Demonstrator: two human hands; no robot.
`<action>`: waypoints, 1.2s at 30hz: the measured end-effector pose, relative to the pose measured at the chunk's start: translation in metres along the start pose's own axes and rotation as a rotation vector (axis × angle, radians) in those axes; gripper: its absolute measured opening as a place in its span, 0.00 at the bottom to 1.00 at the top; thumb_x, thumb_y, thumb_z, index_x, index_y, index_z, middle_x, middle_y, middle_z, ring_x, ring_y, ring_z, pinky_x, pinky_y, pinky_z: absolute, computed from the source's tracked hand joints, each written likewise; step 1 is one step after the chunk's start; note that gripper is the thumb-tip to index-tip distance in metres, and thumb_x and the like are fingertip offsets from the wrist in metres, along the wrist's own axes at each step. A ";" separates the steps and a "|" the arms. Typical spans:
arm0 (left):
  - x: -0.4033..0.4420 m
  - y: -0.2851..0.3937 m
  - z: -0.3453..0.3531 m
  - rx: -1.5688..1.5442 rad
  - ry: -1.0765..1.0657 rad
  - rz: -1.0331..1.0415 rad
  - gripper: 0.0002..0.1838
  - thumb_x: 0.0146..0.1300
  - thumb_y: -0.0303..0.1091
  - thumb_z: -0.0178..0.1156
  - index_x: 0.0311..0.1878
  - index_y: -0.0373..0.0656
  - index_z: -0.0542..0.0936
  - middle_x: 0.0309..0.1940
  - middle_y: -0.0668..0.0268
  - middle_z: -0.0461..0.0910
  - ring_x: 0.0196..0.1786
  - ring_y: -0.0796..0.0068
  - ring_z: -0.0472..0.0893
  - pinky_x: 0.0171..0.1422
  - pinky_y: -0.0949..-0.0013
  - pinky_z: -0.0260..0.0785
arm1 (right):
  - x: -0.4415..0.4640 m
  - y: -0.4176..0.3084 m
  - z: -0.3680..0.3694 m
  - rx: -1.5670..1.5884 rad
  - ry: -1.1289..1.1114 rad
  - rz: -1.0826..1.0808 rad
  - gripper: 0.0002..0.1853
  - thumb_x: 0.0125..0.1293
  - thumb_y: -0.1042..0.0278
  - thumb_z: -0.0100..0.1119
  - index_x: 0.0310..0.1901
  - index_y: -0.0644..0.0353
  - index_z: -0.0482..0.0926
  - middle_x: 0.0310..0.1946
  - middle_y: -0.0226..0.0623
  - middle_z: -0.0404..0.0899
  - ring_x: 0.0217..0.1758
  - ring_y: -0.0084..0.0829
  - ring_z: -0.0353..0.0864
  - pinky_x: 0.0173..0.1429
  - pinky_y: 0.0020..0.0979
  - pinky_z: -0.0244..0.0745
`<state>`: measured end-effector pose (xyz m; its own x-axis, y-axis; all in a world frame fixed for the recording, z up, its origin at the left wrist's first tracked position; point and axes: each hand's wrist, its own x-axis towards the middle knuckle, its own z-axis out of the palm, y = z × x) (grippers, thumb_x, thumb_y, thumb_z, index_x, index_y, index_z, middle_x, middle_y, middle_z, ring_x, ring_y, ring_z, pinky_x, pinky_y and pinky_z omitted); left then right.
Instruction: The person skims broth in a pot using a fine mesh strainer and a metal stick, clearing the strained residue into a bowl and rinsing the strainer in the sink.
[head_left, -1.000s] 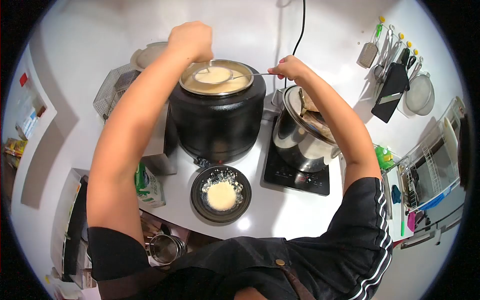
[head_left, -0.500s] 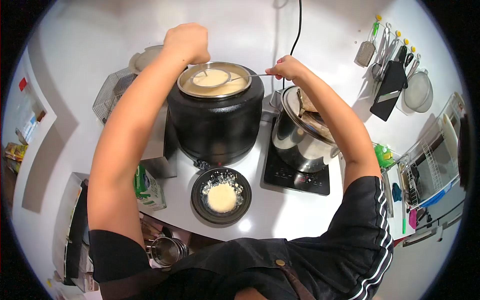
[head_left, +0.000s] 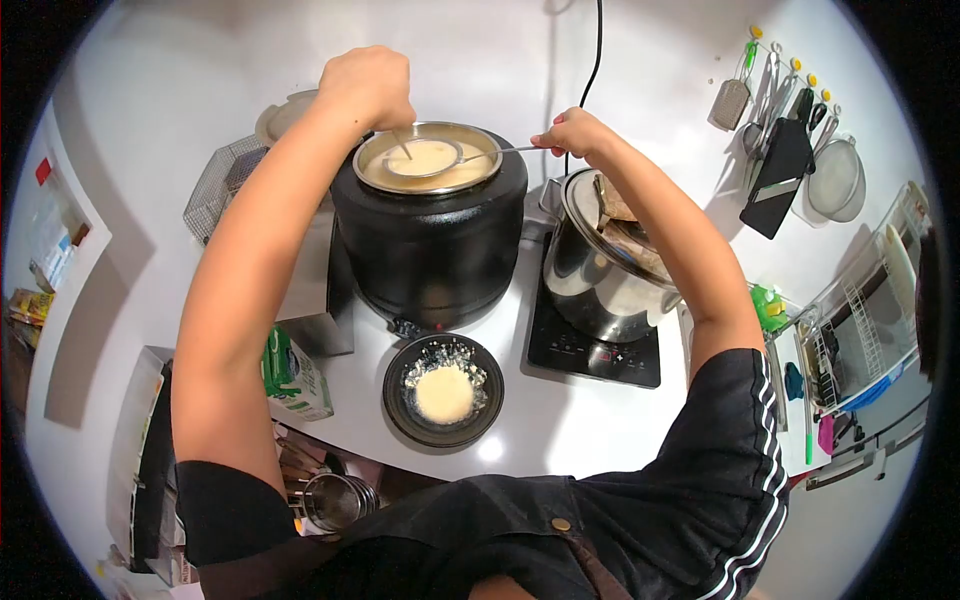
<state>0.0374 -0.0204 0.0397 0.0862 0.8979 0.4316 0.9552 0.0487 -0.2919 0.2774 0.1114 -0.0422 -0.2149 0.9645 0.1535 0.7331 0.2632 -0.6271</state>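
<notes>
Pinched in my right hand (head_left: 572, 133) is the thin handle of a round strainer (head_left: 480, 155), whose ring sits in the pale, creamy liquid (head_left: 465, 176) of a black soup kettle (head_left: 430, 240). My left hand (head_left: 370, 82) is closed above the kettle's left rim around a thin metal utensil (head_left: 404, 146) that points down into the strainer. The lower end of that utensil is under the liquid, so its kind is hidden. In front of the kettle stands a dark ridged bowl (head_left: 400, 425) with a pale, wet, lumpy mass (head_left: 444, 394) in it.
Right of the kettle, a lidded steel pot (head_left: 590, 290) stands on a black induction cooker (head_left: 560, 355). A green and white carton (head_left: 298, 378) and a wire basket (head_left: 207, 190) are on the left. Graters and a sieve (head_left: 838, 180) hang on the right wall.
My left hand has shifted slightly left, and more of the utensil's thin shaft now shows inside the strainer. My right hand stays in place on the strainer handle.
</notes>
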 end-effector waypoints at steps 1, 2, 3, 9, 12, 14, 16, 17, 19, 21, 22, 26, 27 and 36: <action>-0.004 0.004 -0.006 -0.003 -0.012 0.042 0.12 0.38 0.33 0.59 0.29 0.42 0.82 0.32 0.58 0.80 0.38 0.60 0.80 0.39 0.61 0.73 | 0.001 0.000 0.001 -0.009 0.007 -0.008 0.16 0.44 0.59 0.68 0.16 0.63 0.76 0.15 0.37 0.74 0.18 0.28 0.68 0.24 0.31 0.61; -0.006 0.008 -0.009 -0.007 -0.026 0.081 0.12 0.37 0.33 0.59 0.29 0.43 0.82 0.32 0.58 0.80 0.38 0.60 0.80 0.39 0.61 0.73 | 0.001 0.000 0.001 -0.009 0.003 -0.009 0.16 0.44 0.59 0.68 0.16 0.63 0.76 0.15 0.37 0.74 0.18 0.28 0.68 0.24 0.31 0.61; -0.005 0.012 -0.008 -0.008 -0.029 0.077 0.12 0.37 0.33 0.59 0.29 0.43 0.82 0.32 0.58 0.80 0.38 0.60 0.80 0.39 0.61 0.73 | 0.001 0.001 0.002 -0.007 -0.010 0.000 0.16 0.44 0.59 0.68 0.17 0.63 0.76 0.16 0.37 0.74 0.18 0.28 0.69 0.24 0.31 0.61; 0.006 0.016 0.004 -0.091 0.109 0.107 0.10 0.35 0.32 0.57 0.23 0.37 0.79 0.28 0.52 0.79 0.34 0.55 0.79 0.38 0.58 0.73 | -0.004 -0.007 0.001 0.019 -0.022 0.016 0.16 0.44 0.59 0.68 0.17 0.64 0.75 0.17 0.37 0.75 0.19 0.27 0.68 0.24 0.30 0.61; 0.008 0.006 0.007 -0.022 0.069 0.012 0.12 0.37 0.32 0.58 0.29 0.42 0.81 0.32 0.58 0.80 0.39 0.61 0.80 0.39 0.61 0.73 | -0.006 -0.008 -0.003 0.032 -0.023 0.004 0.16 0.44 0.59 0.68 0.17 0.64 0.75 0.17 0.37 0.74 0.18 0.26 0.67 0.23 0.30 0.60; 0.006 0.001 0.004 -0.004 0.003 -0.017 0.12 0.37 0.32 0.58 0.30 0.42 0.81 0.33 0.58 0.80 0.39 0.61 0.79 0.39 0.62 0.73 | -0.006 -0.007 -0.004 0.047 -0.022 -0.016 0.16 0.44 0.59 0.68 0.17 0.64 0.75 0.16 0.37 0.74 0.18 0.26 0.67 0.23 0.30 0.60; 0.002 0.004 -0.001 -0.020 0.006 0.009 0.12 0.37 0.32 0.58 0.30 0.42 0.81 0.33 0.58 0.80 0.39 0.61 0.80 0.39 0.62 0.73 | -0.005 -0.005 -0.004 0.029 -0.020 -0.036 0.16 0.45 0.59 0.68 0.17 0.63 0.75 0.16 0.36 0.74 0.16 0.26 0.64 0.21 0.30 0.58; 0.000 0.006 -0.003 -0.039 0.010 0.033 0.12 0.37 0.32 0.58 0.30 0.42 0.81 0.33 0.58 0.80 0.38 0.60 0.80 0.39 0.62 0.73 | -0.005 -0.004 -0.003 0.029 -0.024 -0.035 0.16 0.45 0.59 0.68 0.17 0.63 0.75 0.16 0.36 0.74 0.16 0.26 0.64 0.21 0.30 0.58; 0.000 0.015 -0.011 -0.040 -0.022 0.041 0.12 0.37 0.32 0.58 0.30 0.42 0.81 0.33 0.58 0.80 0.38 0.60 0.80 0.39 0.62 0.73 | -0.004 -0.003 0.000 0.022 -0.021 0.004 0.15 0.44 0.60 0.68 0.17 0.63 0.75 0.16 0.36 0.74 0.16 0.25 0.64 0.21 0.29 0.58; 0.001 0.017 -0.010 -0.043 -0.050 0.048 0.12 0.38 0.32 0.57 0.29 0.42 0.81 0.33 0.58 0.80 0.38 0.60 0.80 0.39 0.62 0.73 | -0.004 -0.003 0.002 0.035 -0.031 0.012 0.15 0.44 0.60 0.68 0.18 0.64 0.75 0.16 0.36 0.74 0.16 0.25 0.65 0.21 0.29 0.58; 0.006 0.017 -0.006 -0.032 -0.031 0.037 0.12 0.38 0.32 0.57 0.29 0.42 0.82 0.33 0.58 0.80 0.37 0.60 0.80 0.39 0.62 0.73 | -0.004 -0.004 0.001 0.050 -0.035 0.018 0.15 0.44 0.60 0.68 0.18 0.64 0.76 0.16 0.36 0.73 0.17 0.26 0.66 0.21 0.29 0.58; 0.015 0.001 0.015 -0.017 0.075 0.004 0.12 0.38 0.32 0.57 0.29 0.41 0.81 0.32 0.57 0.80 0.36 0.60 0.80 0.39 0.62 0.73 | -0.006 -0.005 -0.002 0.067 -0.022 0.012 0.15 0.44 0.60 0.67 0.18 0.64 0.76 0.16 0.37 0.74 0.18 0.26 0.67 0.22 0.29 0.59; 0.012 0.002 0.010 -0.014 0.078 0.012 0.12 0.38 0.32 0.57 0.29 0.41 0.81 0.32 0.57 0.80 0.36 0.60 0.80 0.39 0.62 0.73 | -0.005 -0.004 -0.004 0.052 -0.026 -0.009 0.15 0.44 0.60 0.67 0.18 0.64 0.76 0.16 0.37 0.74 0.18 0.26 0.68 0.23 0.30 0.60; 0.003 0.018 -0.003 -0.037 -0.003 0.061 0.11 0.38 0.32 0.57 0.28 0.41 0.81 0.33 0.59 0.80 0.38 0.61 0.80 0.39 0.61 0.73 | -0.002 -0.002 0.000 0.030 -0.008 -0.019 0.16 0.44 0.60 0.67 0.17 0.65 0.76 0.16 0.38 0.75 0.20 0.28 0.70 0.25 0.30 0.62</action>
<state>0.0557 -0.0183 0.0381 0.1439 0.9000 0.4114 0.9579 -0.0223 -0.2861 0.2766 0.1093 -0.0415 -0.2338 0.9591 0.1598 0.7089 0.2806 -0.6471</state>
